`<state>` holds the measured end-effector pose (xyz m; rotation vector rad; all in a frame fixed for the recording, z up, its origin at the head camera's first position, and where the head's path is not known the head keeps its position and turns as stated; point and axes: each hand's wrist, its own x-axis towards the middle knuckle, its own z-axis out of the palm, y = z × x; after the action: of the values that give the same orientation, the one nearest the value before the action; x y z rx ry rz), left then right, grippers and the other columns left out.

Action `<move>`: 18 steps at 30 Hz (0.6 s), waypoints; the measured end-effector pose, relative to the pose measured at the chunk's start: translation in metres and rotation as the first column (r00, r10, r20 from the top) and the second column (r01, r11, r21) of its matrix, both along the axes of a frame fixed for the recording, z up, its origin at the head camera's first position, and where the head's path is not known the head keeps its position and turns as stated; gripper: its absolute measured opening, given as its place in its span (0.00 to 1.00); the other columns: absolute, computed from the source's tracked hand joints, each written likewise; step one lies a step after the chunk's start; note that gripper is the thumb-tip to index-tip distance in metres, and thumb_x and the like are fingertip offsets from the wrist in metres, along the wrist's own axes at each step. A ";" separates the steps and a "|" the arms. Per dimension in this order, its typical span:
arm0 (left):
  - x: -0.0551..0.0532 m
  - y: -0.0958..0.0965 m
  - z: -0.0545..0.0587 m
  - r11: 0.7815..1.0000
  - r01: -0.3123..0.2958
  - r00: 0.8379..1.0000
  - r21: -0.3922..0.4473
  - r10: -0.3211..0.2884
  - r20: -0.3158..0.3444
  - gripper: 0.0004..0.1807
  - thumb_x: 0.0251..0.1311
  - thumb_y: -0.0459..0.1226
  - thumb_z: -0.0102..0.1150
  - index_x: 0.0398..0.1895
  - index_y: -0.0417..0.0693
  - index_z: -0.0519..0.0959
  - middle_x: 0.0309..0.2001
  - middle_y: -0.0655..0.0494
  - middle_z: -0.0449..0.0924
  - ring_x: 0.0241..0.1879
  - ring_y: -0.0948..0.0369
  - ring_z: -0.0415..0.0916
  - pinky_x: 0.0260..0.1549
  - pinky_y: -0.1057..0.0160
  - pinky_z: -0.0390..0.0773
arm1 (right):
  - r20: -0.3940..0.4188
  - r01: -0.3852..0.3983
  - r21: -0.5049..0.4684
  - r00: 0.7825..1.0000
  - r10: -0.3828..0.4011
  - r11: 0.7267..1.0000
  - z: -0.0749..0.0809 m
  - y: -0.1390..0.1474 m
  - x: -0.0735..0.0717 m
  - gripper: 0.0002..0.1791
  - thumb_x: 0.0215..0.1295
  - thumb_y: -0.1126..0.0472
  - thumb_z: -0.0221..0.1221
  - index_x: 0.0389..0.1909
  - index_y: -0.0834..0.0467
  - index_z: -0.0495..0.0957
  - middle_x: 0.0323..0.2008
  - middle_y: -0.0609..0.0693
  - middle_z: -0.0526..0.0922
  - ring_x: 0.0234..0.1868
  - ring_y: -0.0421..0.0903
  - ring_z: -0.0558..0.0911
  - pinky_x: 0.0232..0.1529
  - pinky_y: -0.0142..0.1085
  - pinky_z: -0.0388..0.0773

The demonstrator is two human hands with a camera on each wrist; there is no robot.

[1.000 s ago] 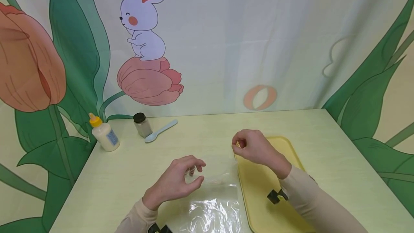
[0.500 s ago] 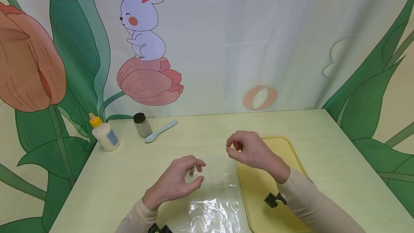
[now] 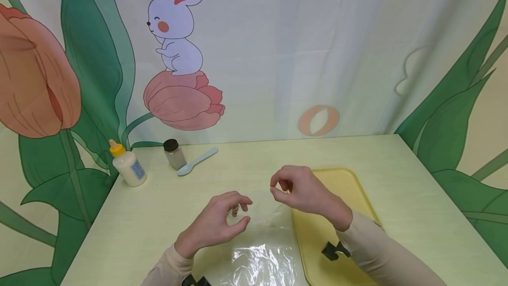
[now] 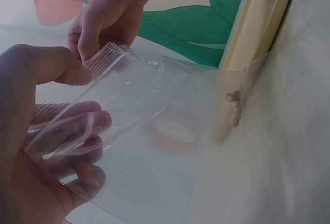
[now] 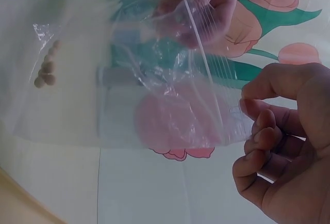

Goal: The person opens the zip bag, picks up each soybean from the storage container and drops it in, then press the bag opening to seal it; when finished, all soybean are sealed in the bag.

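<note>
A clear zip bag (image 3: 263, 261) is held up between both hands, its ridged mouth showing a white zip line (image 5: 210, 74). My left hand (image 3: 216, 222) grips the bag at one side of the mouth, thumb apart from the fingers; several fingers show through the film in the left wrist view. At the other end of the mouth, my right hand (image 3: 303, 191) pinches the edge between thumb and forefinger, the other fingers curled. Down inside the bag lies a short row of small beige beads or balls (image 4: 234, 109), also visible as a beige cluster (image 5: 47, 69) in the right wrist view.
A yellow tray (image 3: 313, 250) lies under the right forearm. Toward the back left stand a white bottle (image 3: 128, 169) with a yellow cap and a small jar (image 3: 176, 157) with a black lid. Beside the jar is a pale blue spoon (image 3: 198, 161). A printed curtain (image 3: 254, 56) hangs behind the table.
My right hand has moved left and slightly nearer to me along the bag's mouth, closing the distance to the left hand. The left hand stays in place.
</note>
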<state>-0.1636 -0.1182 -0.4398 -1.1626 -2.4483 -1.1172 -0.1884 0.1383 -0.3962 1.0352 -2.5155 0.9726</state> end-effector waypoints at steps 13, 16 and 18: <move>-0.001 0.000 0.000 1.000 0.002 1.000 0.007 -0.002 -0.004 0.15 0.51 0.35 0.66 0.44 0.50 0.80 0.32 0.67 0.77 0.26 0.67 0.71 0.26 0.65 0.76 | 0.000 -0.134 0.012 0.991 0.134 0.991 0.001 -0.007 0.006 0.05 0.56 0.65 0.64 0.28 0.51 0.79 0.19 0.43 0.69 0.20 0.31 0.64 0.22 0.25 0.67; -0.001 0.000 0.000 1.000 0.008 1.000 0.009 -0.008 -0.002 0.15 0.51 0.35 0.66 0.44 0.51 0.80 0.32 0.66 0.77 0.26 0.66 0.71 0.26 0.67 0.76 | -0.014 -0.163 0.035 0.986 0.164 0.986 0.000 -0.008 0.007 0.05 0.56 0.64 0.63 0.28 0.51 0.79 0.19 0.44 0.70 0.20 0.31 0.64 0.23 0.24 0.66; -0.001 0.000 -0.001 1.000 0.012 1.000 0.012 -0.012 -0.004 0.15 0.51 0.35 0.66 0.44 0.50 0.80 0.32 0.66 0.77 0.26 0.65 0.71 0.26 0.67 0.76 | -0.015 -0.179 0.065 0.984 0.180 0.982 -0.001 -0.008 0.007 0.05 0.56 0.64 0.63 0.28 0.51 0.79 0.19 0.45 0.69 0.20 0.31 0.63 0.23 0.24 0.65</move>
<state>-0.1641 -0.1179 -0.4404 -1.1756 -2.4316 -1.1308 -0.1818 0.1306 -0.3976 1.3033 -2.4842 0.9278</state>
